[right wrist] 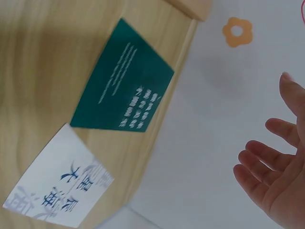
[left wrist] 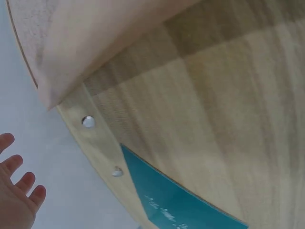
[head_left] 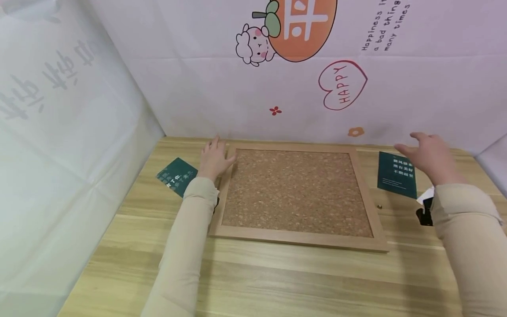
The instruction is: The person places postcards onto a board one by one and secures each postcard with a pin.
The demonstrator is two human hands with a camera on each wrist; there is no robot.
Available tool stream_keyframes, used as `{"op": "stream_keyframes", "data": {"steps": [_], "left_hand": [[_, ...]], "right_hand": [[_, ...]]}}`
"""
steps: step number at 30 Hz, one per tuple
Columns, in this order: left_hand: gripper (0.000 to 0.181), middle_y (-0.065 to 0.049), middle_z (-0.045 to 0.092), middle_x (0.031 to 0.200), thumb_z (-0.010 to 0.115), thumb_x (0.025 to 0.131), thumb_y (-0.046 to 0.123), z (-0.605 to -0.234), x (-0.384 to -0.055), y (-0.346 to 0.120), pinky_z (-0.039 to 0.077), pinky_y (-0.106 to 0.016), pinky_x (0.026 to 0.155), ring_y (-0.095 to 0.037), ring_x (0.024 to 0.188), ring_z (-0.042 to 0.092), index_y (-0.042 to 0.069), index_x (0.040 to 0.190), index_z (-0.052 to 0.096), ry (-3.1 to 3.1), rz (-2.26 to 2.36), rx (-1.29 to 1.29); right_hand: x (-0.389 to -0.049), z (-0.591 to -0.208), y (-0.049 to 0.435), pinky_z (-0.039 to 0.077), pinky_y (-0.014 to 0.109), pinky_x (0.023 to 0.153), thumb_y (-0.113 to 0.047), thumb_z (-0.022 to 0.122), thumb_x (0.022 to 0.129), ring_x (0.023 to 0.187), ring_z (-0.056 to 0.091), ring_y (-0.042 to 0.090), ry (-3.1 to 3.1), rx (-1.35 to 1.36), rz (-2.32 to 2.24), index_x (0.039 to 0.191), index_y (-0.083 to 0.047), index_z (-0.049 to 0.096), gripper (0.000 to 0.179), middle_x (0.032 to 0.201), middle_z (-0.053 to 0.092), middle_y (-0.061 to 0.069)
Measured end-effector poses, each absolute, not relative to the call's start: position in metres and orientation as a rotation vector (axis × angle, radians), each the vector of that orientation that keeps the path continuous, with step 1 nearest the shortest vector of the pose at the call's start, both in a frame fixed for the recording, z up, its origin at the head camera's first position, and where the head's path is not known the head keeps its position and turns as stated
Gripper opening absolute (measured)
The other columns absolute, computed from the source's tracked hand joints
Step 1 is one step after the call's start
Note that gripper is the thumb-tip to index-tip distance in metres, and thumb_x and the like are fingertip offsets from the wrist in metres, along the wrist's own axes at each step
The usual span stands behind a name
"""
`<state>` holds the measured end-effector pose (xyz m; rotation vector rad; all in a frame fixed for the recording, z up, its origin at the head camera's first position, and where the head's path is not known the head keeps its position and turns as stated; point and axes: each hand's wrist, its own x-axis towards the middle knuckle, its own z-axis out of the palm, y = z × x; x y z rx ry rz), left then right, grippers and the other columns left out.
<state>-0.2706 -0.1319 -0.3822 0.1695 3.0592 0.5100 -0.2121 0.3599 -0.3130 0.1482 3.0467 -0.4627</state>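
Observation:
A wood-framed corkboard (head_left: 295, 191) lies flat on the table, its cork face up and bare. My left hand (head_left: 215, 158) is at its upper left corner, the thumb over the frame's edge; whether it touches is unclear. In the left wrist view the fingers of that hand (left wrist: 16, 188) are spread and hold nothing. On the right, my right hand (head_left: 429, 156) hovers beside a green card (head_left: 397, 174) with white writing. Its fingers look loosely bent and hold nothing in the right wrist view, where a white card (right wrist: 59, 183) with blue characters also lies.
Another green card (head_left: 178, 175) rests left of the board. Two round silvery pieces (left wrist: 88, 121) sit near the table's edge in the left wrist view. A small round metallic piece (head_left: 379, 206) is right of the board. A printed white backdrop (head_left: 222, 97) rises behind the table.

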Motion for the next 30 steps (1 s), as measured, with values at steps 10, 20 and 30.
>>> {"op": "stream_keyframes", "data": {"steps": [10, 20, 30], "left_hand": [[0.066, -0.018, 0.02, 0.159, 0.044, 0.098, 0.043, -0.396, -0.266, -0.141, 0.015, -0.052, 0.12, -0.04, 0.145, 0.019, 0.007, 0.151, 0.026, 2.991, 0.471, 0.181], [0.065, -0.017, 0.03, 0.155, 0.042, 0.098, 0.044, -0.404, -0.265, -0.143, 0.024, -0.051, 0.118, -0.04, 0.142, 0.026, 0.009, 0.151, 0.028, 2.944, 0.454, 0.202], [0.067, -0.014, 0.028, 0.157, 0.044, 0.098, 0.045, -0.411, -0.268, -0.142, 0.028, -0.058, 0.114, -0.04, 0.142, 0.026, 0.01, 0.152, 0.026, 2.898, 0.532, 0.232]], "right_hand": [[-0.193, -0.341, 0.397, 0.027, 0.073, 0.096, -0.055, 0.03, 0.099, 0.116, 0.029, 0.065, 3.031, 0.187, -0.459, 0.138, 0.021, 0.027, 0.085, 0.133, 0.029, 0.049], [-0.175, -0.365, 0.415, 0.035, 0.07, 0.091, -0.061, 0.029, 0.097, 0.111, 0.037, 0.064, 3.025, 0.363, -0.364, 0.136, 0.021, 0.03, 0.09, 0.13, 0.033, 0.049], [-0.162, -0.376, 0.421, 0.041, 0.068, 0.083, -0.071, 0.031, 0.091, 0.101, 0.048, 0.059, 2.924, 0.522, -0.327, 0.134, 0.024, 0.029, 0.104, 0.119, 0.049, 0.045]]}}
